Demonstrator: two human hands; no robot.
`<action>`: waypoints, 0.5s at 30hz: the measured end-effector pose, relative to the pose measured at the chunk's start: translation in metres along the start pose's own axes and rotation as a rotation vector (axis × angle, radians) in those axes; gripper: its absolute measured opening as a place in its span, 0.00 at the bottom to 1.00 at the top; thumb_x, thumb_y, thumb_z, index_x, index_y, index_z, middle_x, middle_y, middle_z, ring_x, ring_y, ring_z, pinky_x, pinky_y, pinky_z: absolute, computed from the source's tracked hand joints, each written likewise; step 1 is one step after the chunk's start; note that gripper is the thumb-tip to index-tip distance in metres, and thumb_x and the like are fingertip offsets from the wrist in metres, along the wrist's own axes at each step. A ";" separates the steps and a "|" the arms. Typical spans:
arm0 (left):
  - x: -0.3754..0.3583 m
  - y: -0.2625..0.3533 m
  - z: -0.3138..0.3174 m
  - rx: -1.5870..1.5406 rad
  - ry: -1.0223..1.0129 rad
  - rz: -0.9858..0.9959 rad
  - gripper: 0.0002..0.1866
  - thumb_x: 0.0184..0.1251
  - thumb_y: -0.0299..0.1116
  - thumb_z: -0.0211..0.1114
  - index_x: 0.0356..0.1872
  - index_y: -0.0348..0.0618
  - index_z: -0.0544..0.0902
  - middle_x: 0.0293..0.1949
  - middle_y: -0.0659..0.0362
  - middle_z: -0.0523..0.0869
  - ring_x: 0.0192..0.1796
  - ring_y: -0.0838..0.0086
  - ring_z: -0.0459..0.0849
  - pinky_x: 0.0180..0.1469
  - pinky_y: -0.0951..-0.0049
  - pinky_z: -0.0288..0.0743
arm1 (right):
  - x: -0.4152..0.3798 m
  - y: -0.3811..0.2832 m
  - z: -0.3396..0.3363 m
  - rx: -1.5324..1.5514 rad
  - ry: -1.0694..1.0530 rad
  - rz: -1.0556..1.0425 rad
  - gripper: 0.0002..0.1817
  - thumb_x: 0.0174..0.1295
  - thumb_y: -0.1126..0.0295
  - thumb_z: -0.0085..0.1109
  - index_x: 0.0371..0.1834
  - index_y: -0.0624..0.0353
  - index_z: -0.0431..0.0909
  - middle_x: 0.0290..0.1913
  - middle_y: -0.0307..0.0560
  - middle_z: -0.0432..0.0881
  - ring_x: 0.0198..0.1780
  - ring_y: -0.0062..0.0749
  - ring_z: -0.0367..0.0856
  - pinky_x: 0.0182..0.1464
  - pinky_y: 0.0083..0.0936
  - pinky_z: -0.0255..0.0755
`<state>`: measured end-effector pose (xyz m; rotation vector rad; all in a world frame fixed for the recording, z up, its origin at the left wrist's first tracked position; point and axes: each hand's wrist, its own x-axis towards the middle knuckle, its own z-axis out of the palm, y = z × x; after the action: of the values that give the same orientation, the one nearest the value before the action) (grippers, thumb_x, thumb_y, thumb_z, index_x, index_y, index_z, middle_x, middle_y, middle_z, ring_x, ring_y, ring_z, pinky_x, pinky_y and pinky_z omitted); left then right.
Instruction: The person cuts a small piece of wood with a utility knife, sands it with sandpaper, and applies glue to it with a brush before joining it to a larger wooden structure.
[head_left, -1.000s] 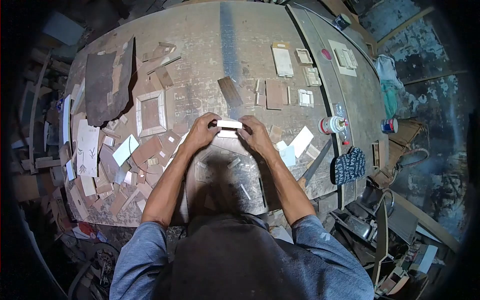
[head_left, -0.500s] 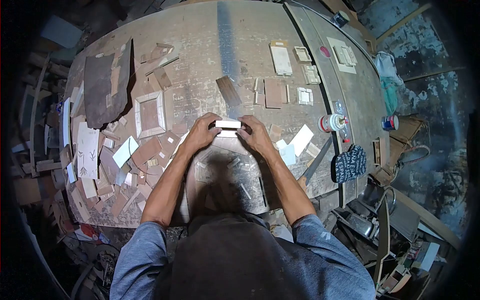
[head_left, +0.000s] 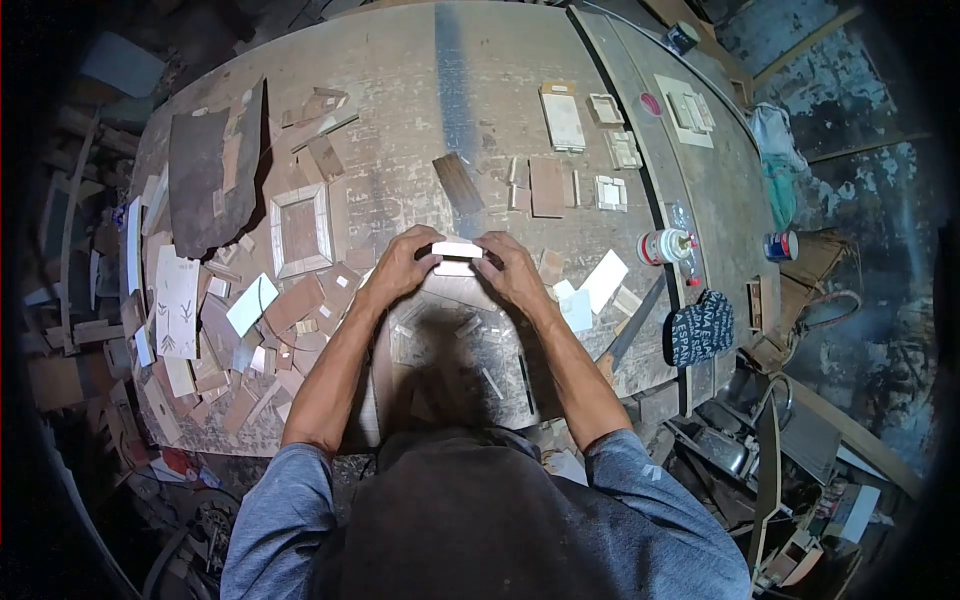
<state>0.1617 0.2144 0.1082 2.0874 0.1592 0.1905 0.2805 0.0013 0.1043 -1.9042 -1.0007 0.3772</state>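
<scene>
A small pale wooden piece (head_left: 457, 250) is held between my two hands at the middle of the worktable. My left hand (head_left: 408, 262) pinches its left end, and my right hand (head_left: 506, 265) grips the right end, both with closed fingers. A dark gap runs between its pale upper strip and a second pale strip below. Just beyond the hands lies a dark brown wood block (head_left: 458, 182). Under and nearer than the hands is a pale board (head_left: 460, 291), partly in shadow.
A wooden frame (head_left: 300, 230) and many scraps lie at the left, below a dark sheet (head_left: 205, 175). At the right are small pale box-like pieces (head_left: 611, 193), a glue bottle (head_left: 664, 246), a handsaw (head_left: 637, 325) and a dark lettered cloth (head_left: 702, 328).
The held pale piece has tilted slightly, its right end a little lower. Otherwise both hands stay in nearly the same place.
</scene>
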 end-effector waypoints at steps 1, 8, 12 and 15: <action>0.000 0.000 -0.001 -0.003 0.000 0.005 0.16 0.59 0.19 0.69 0.50 0.29 0.85 0.52 0.44 0.86 0.56 0.50 0.85 0.63 0.61 0.76 | 0.000 0.002 0.001 -0.011 0.001 -0.005 0.17 0.62 0.74 0.65 0.54 0.69 0.83 0.53 0.58 0.83 0.53 0.53 0.83 0.55 0.37 0.78; 0.002 -0.003 -0.002 -0.004 -0.035 0.017 0.15 0.60 0.20 0.69 0.49 0.28 0.85 0.51 0.44 0.86 0.56 0.51 0.85 0.62 0.61 0.76 | 0.000 0.003 0.002 -0.045 0.006 -0.015 0.17 0.63 0.73 0.65 0.54 0.69 0.83 0.55 0.60 0.83 0.55 0.55 0.83 0.58 0.39 0.77; 0.003 -0.002 -0.002 -0.019 -0.043 0.009 0.15 0.59 0.20 0.68 0.49 0.29 0.85 0.50 0.44 0.86 0.55 0.49 0.85 0.61 0.60 0.76 | 0.000 0.006 0.003 -0.047 0.012 -0.025 0.17 0.63 0.73 0.64 0.54 0.69 0.82 0.54 0.61 0.83 0.56 0.56 0.82 0.60 0.39 0.75; 0.003 -0.003 -0.001 -0.012 -0.027 0.019 0.16 0.60 0.22 0.70 0.50 0.30 0.85 0.52 0.45 0.86 0.55 0.54 0.85 0.59 0.62 0.77 | 0.000 0.006 0.004 -0.025 0.010 -0.018 0.16 0.63 0.73 0.64 0.53 0.70 0.82 0.54 0.62 0.83 0.57 0.56 0.81 0.61 0.40 0.75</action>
<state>0.1644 0.2179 0.1063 2.0788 0.1216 0.1739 0.2811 0.0019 0.0973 -1.9163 -1.0195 0.3462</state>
